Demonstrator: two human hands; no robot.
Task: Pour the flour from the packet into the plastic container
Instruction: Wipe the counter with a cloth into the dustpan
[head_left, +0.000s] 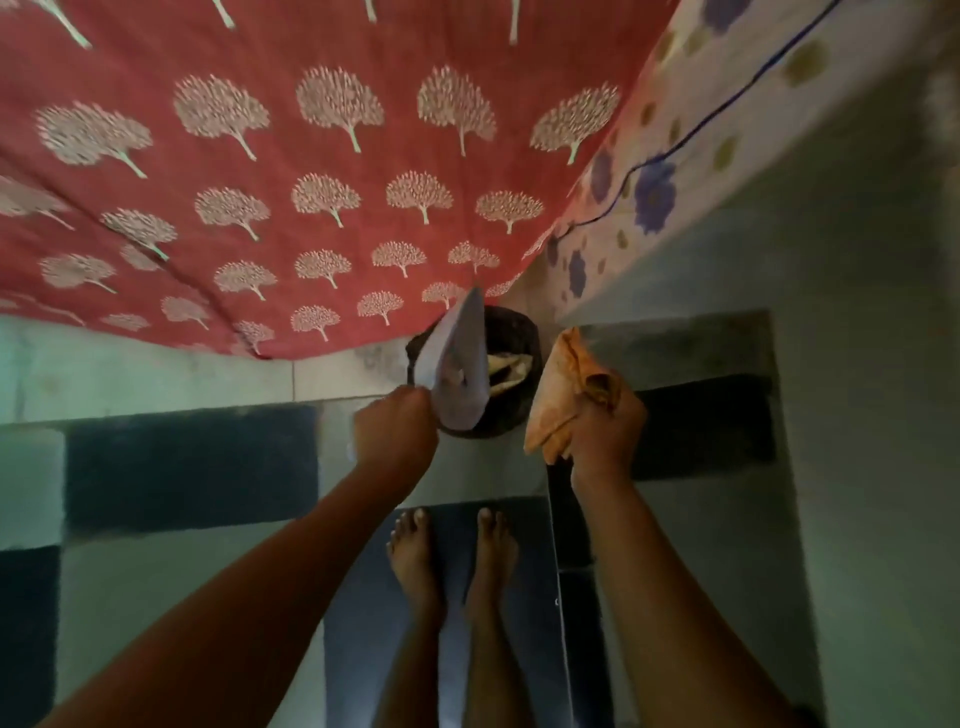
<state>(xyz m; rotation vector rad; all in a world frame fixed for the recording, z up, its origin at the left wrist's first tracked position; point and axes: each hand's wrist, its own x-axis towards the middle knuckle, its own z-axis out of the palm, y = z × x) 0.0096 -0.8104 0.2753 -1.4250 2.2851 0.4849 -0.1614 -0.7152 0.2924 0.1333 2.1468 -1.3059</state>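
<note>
Left hand grip holds grey flap, right hand grip holds crumpled packet; tilting it may spill residue beside dark bin.

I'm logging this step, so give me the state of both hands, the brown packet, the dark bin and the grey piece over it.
dark bin: on the floor, uncovered, crumpled paper inside.
grey piece: tilted up over the dark bin, possibly its lid.
brown packet: crumpled, held beside the dark bin, not in it.
left hand: grips the grey piece.
right hand: grips the brown packet.
</note>
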